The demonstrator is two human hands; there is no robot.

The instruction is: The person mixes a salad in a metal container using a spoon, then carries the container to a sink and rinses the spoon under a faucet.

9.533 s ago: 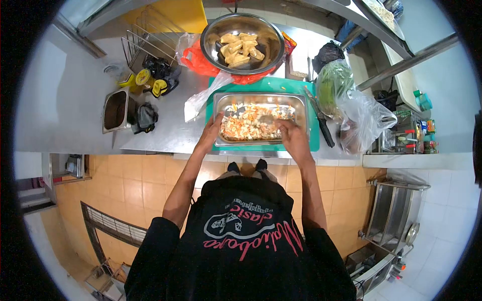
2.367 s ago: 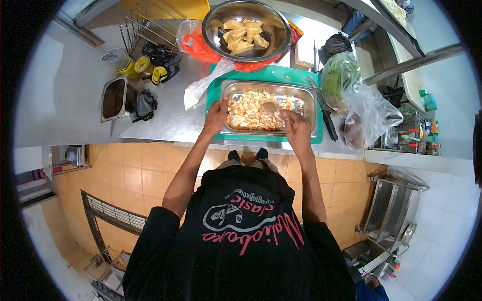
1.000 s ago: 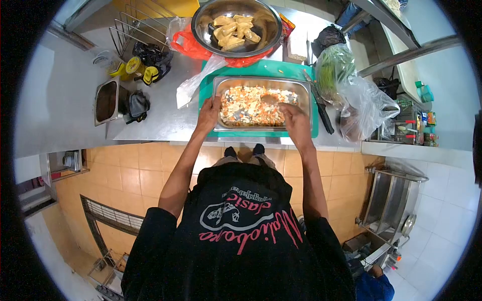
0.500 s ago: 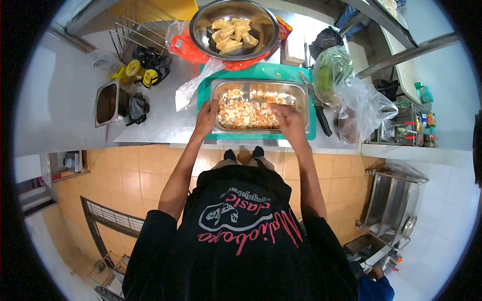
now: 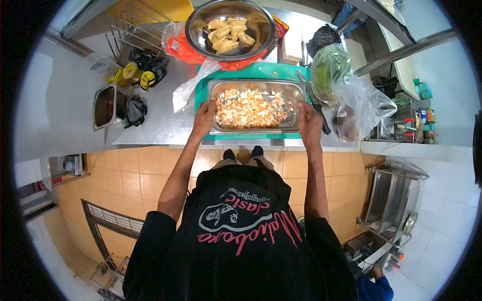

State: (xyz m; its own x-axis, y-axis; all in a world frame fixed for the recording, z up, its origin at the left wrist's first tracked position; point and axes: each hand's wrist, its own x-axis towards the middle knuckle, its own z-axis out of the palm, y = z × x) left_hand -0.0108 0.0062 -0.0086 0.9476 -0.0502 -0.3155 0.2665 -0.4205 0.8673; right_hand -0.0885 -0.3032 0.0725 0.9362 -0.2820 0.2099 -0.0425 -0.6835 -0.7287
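A rectangular metal food pan (image 5: 297, 88) sits on a green cutting board (image 5: 281, 71). Chopped orange and white pieces (image 5: 251, 108) are spread over its bottom, with bare metal showing toward the far and right sides. At the pan's left end, my left hand (image 5: 204, 116) is closed round the rim. My right hand (image 5: 310, 122) grips the opposite end, its fingers at the right rim. A knife (image 5: 321, 115) with a black handle lies just beyond my right hand, partly hidden by it.
Behind the board stands a steel bowl (image 5: 195, 31) holding tan chunks (image 5: 228, 35), on a red plastic bag (image 5: 181, 49). Bagged green vegetables (image 5: 325, 75) and a clear bag (image 5: 366, 108) lie to the right. A metal container (image 5: 114, 108) and wire rack (image 5: 118, 37) are at left.
My right hand has moved from over the chopped pieces to the pan's right rim. The pieces lie more spread out in the middle. My left hand stays on the left rim.
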